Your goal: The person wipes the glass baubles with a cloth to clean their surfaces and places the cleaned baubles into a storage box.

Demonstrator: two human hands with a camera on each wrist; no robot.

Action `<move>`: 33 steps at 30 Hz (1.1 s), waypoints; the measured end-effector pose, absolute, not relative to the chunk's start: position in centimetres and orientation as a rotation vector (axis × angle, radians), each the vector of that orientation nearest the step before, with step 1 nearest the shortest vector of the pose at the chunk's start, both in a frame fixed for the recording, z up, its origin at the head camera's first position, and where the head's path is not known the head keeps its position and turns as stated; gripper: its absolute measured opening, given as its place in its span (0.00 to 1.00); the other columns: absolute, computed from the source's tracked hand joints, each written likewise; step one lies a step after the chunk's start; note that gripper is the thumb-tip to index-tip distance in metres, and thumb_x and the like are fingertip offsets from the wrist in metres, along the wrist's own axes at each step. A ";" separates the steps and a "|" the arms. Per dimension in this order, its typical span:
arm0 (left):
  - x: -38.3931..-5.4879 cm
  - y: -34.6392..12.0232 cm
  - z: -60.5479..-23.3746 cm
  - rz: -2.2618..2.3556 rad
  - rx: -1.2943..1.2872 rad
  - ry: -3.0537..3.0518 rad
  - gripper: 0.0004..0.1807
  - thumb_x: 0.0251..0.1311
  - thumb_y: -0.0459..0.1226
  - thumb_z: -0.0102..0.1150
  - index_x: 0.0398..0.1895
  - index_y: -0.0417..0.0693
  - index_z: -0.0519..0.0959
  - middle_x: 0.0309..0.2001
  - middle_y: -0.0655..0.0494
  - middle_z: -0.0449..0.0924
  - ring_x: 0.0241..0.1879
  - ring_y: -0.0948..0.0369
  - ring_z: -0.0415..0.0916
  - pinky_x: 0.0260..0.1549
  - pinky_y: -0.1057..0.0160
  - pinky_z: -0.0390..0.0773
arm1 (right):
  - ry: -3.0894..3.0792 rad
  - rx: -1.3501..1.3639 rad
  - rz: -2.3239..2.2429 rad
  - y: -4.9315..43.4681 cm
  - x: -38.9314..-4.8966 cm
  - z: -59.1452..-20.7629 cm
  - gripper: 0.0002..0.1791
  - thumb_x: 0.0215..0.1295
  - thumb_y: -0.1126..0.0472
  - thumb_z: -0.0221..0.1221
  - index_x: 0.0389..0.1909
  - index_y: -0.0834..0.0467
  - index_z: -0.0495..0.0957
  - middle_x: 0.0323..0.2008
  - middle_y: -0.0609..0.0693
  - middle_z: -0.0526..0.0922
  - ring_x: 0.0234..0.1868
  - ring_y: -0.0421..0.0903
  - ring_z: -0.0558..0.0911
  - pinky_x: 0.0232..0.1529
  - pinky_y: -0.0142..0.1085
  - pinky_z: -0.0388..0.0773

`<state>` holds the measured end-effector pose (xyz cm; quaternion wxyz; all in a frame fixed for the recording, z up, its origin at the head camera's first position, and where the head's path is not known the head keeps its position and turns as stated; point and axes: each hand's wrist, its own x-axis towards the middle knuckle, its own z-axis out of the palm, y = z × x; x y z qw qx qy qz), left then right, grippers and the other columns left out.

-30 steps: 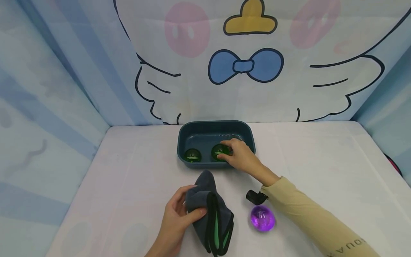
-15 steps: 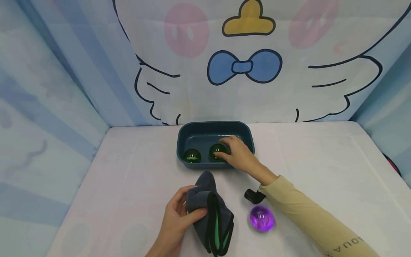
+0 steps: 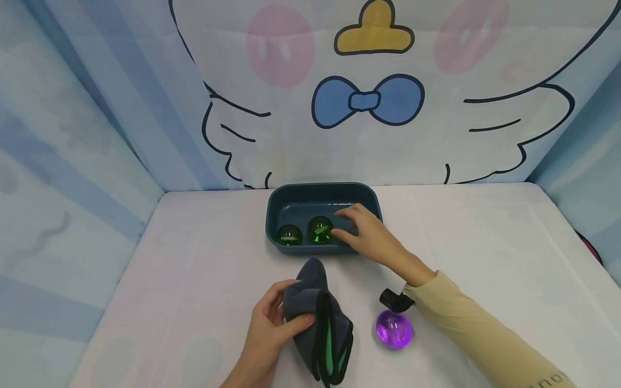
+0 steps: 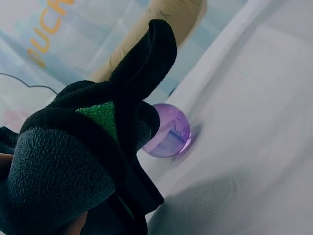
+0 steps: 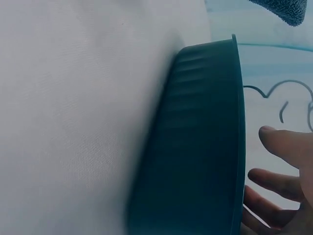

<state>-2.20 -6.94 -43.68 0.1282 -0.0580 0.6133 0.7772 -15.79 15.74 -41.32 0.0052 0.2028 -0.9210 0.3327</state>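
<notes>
A folded dark grey-blue cloth with black edging and a green inner side is gripped in my left hand, thumb on top. In the left wrist view the cloth covers most of that hand. My right hand reaches over the right side of a dark teal tray, fingers and thumb spread with nothing between them. Just left of its fingertips lies a clear green ball inside the tray. Another green ball lies in the tray's front left corner.
On the white table, a clear purple ball sits right of the cloth. A black wrist camera hangs under the right sleeve. Behind the tray stands a printed curtain.
My right hand has let go of the green ball and drawn back slightly to the right. That ball has moved left, closer to the other one. My left hand keeps holding the cloth.
</notes>
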 end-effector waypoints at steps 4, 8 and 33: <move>-2.1 -6.9 -43.7 2.242 -0.168 1.785 0.35 0.47 0.31 0.75 0.62 0.45 0.73 0.59 0.48 0.74 0.60 0.52 0.71 0.62 0.57 0.71 | -2.882 0.667 1.031 16.6 -15.3 -41.3 0.27 0.68 0.53 0.63 0.62 0.64 0.74 0.55 0.61 0.76 0.51 0.58 0.78 0.51 0.51 0.78; -2.1 -6.9 -43.7 2.234 -0.173 1.789 0.35 0.47 0.31 0.75 0.62 0.46 0.73 0.59 0.48 0.74 0.60 0.52 0.71 0.62 0.57 0.71 | -2.872 0.678 1.063 17.3 -14.5 -41.1 0.26 0.68 0.53 0.63 0.61 0.63 0.75 0.55 0.61 0.76 0.50 0.58 0.79 0.51 0.52 0.79; -1.8 -6.8 -43.9 2.240 -0.155 1.781 0.35 0.48 0.32 0.75 0.62 0.46 0.72 0.61 0.48 0.73 0.62 0.52 0.70 0.61 0.57 0.72 | -2.798 0.838 1.153 20.9 -8.9 -40.2 0.21 0.65 0.57 0.65 0.58 0.52 0.76 0.51 0.42 0.78 0.51 0.44 0.80 0.51 0.41 0.82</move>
